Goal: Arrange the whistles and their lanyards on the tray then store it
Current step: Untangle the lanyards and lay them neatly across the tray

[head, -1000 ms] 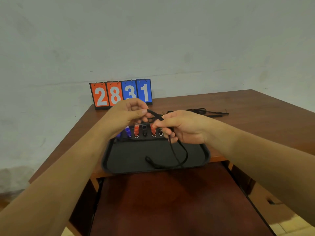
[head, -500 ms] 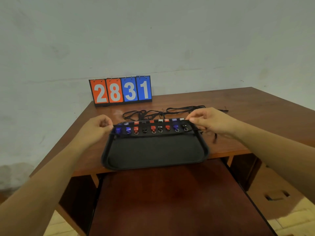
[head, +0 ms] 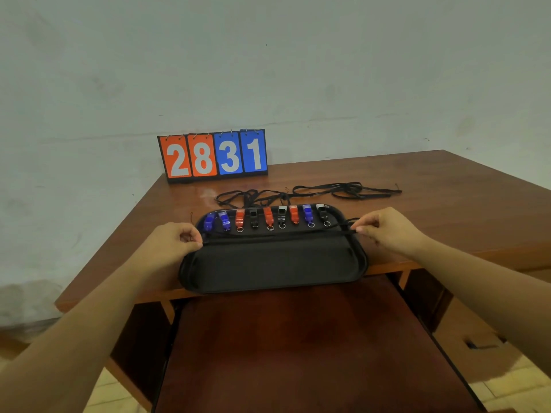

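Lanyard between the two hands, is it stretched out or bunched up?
Stretched out. The lanyard runs straight across the tray, left hand pinching one end, right hand the other.

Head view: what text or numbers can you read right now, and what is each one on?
"28": white digits on the two orange cards of the flip scoreboard at the back edge of the desk.
"31": white digits on its two blue cards.
On the whistles, lanyard and tray: nothing legible.
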`<state>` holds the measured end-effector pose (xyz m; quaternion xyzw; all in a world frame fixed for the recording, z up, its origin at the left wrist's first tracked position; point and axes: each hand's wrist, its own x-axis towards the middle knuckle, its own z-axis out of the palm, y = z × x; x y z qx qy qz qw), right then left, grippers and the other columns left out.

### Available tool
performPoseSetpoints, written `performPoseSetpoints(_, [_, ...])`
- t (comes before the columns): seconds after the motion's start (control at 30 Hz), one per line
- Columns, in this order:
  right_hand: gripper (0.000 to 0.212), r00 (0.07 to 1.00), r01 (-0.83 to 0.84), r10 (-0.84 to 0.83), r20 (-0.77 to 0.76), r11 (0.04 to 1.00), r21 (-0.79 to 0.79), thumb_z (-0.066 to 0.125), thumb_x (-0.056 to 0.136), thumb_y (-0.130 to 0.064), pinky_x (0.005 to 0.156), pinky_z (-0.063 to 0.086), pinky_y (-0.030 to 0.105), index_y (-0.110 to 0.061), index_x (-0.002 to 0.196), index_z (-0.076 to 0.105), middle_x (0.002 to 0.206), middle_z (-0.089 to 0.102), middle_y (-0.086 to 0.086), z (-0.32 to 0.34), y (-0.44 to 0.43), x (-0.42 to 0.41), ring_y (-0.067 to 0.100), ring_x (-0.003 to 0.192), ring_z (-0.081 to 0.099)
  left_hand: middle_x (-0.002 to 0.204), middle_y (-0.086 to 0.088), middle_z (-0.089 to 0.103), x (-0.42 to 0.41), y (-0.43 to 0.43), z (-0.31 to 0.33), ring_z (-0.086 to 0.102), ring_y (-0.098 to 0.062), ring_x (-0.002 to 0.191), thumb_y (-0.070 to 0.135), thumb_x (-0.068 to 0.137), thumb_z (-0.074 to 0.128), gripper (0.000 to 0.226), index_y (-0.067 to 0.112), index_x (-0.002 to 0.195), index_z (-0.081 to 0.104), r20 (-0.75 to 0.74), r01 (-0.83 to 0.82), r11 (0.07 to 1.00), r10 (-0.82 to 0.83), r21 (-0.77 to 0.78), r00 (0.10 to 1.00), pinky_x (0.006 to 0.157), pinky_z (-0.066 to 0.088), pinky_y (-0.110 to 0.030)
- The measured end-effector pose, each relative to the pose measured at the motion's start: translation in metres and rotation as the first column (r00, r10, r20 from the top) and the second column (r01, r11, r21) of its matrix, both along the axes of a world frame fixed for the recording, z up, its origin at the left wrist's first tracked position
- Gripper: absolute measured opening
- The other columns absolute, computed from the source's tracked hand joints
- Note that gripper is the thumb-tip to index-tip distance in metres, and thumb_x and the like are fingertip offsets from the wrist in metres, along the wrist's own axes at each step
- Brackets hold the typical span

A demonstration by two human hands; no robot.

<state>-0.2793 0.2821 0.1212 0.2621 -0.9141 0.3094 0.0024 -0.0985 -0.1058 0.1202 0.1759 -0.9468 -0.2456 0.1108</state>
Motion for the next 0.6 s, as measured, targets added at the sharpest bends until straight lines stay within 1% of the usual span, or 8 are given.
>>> performPoseSetpoints(0.07, [0.011, 0.999, 0.048, -0.048, 0.006, 0.999, -0.024, 0.063, 0.094, -0.016, 0.055, 0.044, 0.016, -0.020, 0.092, 0.074, 0.071, 0.064, -0.012, -0.006, -0.003, -0.003, 0.007, 0.059, 0.061, 0.086, 0.006, 0.069, -0.002, 0.001, -0.002, 0.062, -0.007, 0.082, 0.017, 0.089, 0.069, 0.007, 0.022, 0.084, 0.072, -0.002, -0.013, 1.000, 0.013, 0.011, 1.000, 0.065, 0.039, -0.015])
performPoseSetpoints(0.13, [0.010, 0.995, 0.096, -0.095, 0.022, 0.994, -0.051, 0.066, 0.092, -0.016, 0.061, 0.051, 0.026, -0.020, 0.084, 0.069, 0.077, 0.067, -0.005, -0.012, -0.007, -0.007, 0.016, 0.068, 0.065, 0.088, 0.007, 0.070, -0.006, -0.001, -0.005, 0.061, -0.004, 0.082, 0.018, 0.089, 0.068, 0.008, 0.023, 0.085, 0.073, -0.001, -0.028, 1.000, 0.029, 0.010, 1.000, 0.065, 0.039, -0.014])
performPoseSetpoints(0.17, [0.009, 0.993, 0.116, -0.114, 0.024, 0.992, -0.057, 0.066, 0.092, -0.016, 0.065, 0.054, 0.030, -0.019, 0.084, 0.068, 0.080, 0.068, -0.001, -0.014, -0.009, -0.009, 0.018, 0.071, 0.066, 0.089, 0.008, 0.069, -0.007, -0.001, -0.007, 0.060, -0.004, 0.082, 0.019, 0.090, 0.068, 0.008, 0.024, 0.085, 0.072, -0.003, -0.041, 0.999, 0.041, 0.009, 0.999, 0.065, 0.039, -0.014])
performPoseSetpoints(0.27, [0.007, 0.989, 0.147, -0.147, 0.012, 0.987, -0.062, 0.066, 0.092, -0.016, 0.072, 0.058, 0.037, -0.017, 0.085, 0.067, 0.081, 0.069, 0.001, -0.019, -0.014, -0.012, 0.018, 0.074, 0.066, 0.089, 0.006, 0.066, -0.010, -0.002, -0.011, 0.058, -0.006, 0.082, 0.017, 0.091, 0.064, 0.011, 0.024, 0.083, 0.067, -0.043, -0.083, 0.997, 0.083, 0.005, 0.996, 0.064, 0.038, -0.017])
performPoseSetpoints(0.37, [0.007, 0.986, 0.165, -0.165, 0.005, 0.983, -0.081, 0.067, 0.091, -0.016, 0.074, 0.056, 0.036, -0.018, 0.083, 0.067, 0.083, 0.068, 0.000, -0.020, -0.018, -0.015, 0.020, 0.081, 0.066, 0.087, 0.003, 0.063, -0.012, 0.000, -0.014, 0.056, -0.009, 0.079, 0.012, 0.091, 0.061, 0.012, 0.021, 0.083, 0.065, -0.057, -0.103, 0.995, 0.103, 0.007, 0.993, 0.062, 0.036, -0.018])
performPoseSetpoints(0.47, [0.004, 0.984, 0.177, -0.178, 0.002, 0.982, -0.069, 0.066, 0.091, -0.015, 0.077, 0.048, 0.030, -0.017, 0.089, 0.069, 0.092, 0.067, -0.001, -0.019, -0.021, -0.019, 0.017, 0.090, 0.062, 0.090, -0.005, 0.061, -0.013, -0.004, -0.015, 0.058, -0.019, 0.083, 0.009, 0.089, 0.060, 0.011, 0.019, 0.089, 0.063, -0.051, -0.099, 0.994, 0.101, 0.043, 0.994, 0.062, 0.039, -0.024])
performPoseSetpoints(0.53, [0.008, 0.985, 0.173, -0.174, -0.010, 0.983, -0.056, 0.064, 0.091, -0.013, 0.078, 0.044, 0.026, -0.016, 0.096, 0.070, 0.096, 0.067, -0.002, -0.015, -0.022, -0.021, 0.014, 0.093, 0.060, 0.096, -0.007, 0.059, -0.014, -0.008, -0.016, 0.058, -0.021, 0.087, 0.010, 0.088, 0.059, 0.011, 0.019, 0.094, 0.061, -0.058, -0.080, 0.992, 0.086, 0.100, 0.995, 0.066, 0.040, -0.027])
performPoseSetpoints(0.6, [0.014, 0.983, 0.176, -0.178, -0.036, 0.983, -0.055, 0.061, 0.092, -0.011, 0.078, 0.044, 0.024, -0.016, 0.103, 0.070, 0.098, 0.066, -0.002, -0.008, -0.022, -0.025, 0.012, 0.093, 0.059, 0.100, -0.008, 0.059, -0.014, -0.010, -0.017, 0.060, -0.025, 0.091, 0.015, 0.090, 0.056, 0.009, 0.019, 0.097, 0.060, -0.078, -0.084, 0.973, 0.103, 0.214, 0.992, 0.073, 0.048, -0.033])
